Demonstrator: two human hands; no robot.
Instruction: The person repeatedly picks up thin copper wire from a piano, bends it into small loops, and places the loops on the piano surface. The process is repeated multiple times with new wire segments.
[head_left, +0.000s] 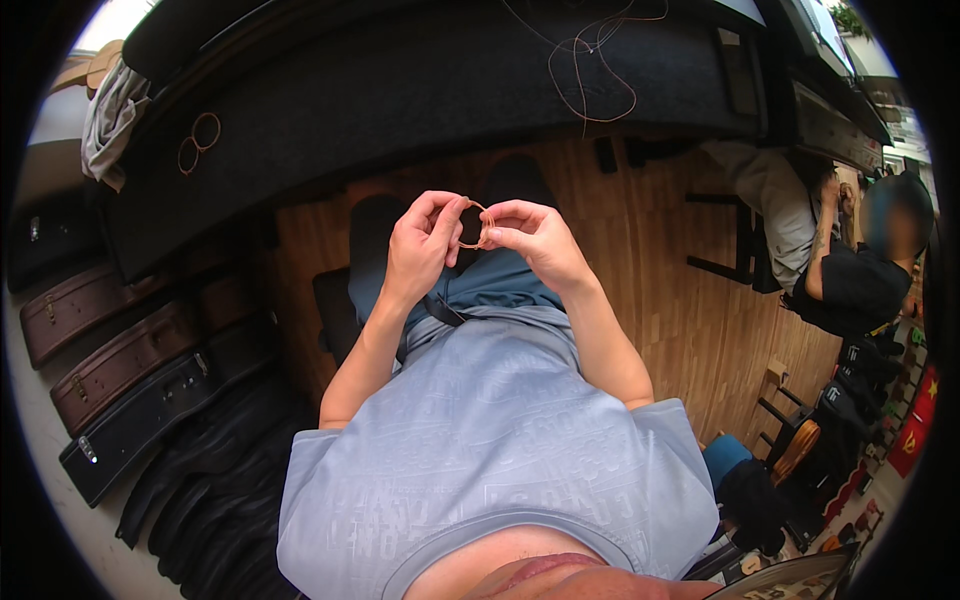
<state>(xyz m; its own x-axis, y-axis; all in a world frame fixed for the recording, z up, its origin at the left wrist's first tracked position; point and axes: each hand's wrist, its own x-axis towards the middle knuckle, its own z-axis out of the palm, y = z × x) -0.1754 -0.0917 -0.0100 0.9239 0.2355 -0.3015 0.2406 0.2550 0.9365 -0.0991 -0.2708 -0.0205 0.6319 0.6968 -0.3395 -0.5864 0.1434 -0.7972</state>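
In front of my lap I hold up a small ring of copper-coloured wire, a coiled guitar string (487,233). My left hand (419,246) pinches its left side between thumb and fingers. The right side is gripped by the thumb and forefinger of my right hand (540,241). Several strands run together in the ring near the right thumb; the string's ends are hard to make out. On the black table (400,105) beyond lie two joined wire rings (199,143) at the left and a loose, looping wire (634,97) at the far right.
Brown and black instrument cases (125,365) stand in a row on the left. A grey cloth (115,120) hangs at the table's left end. A co-worker (850,260) sits at the right, near a black stool (735,240). Wooden floor (660,300) lies between us.
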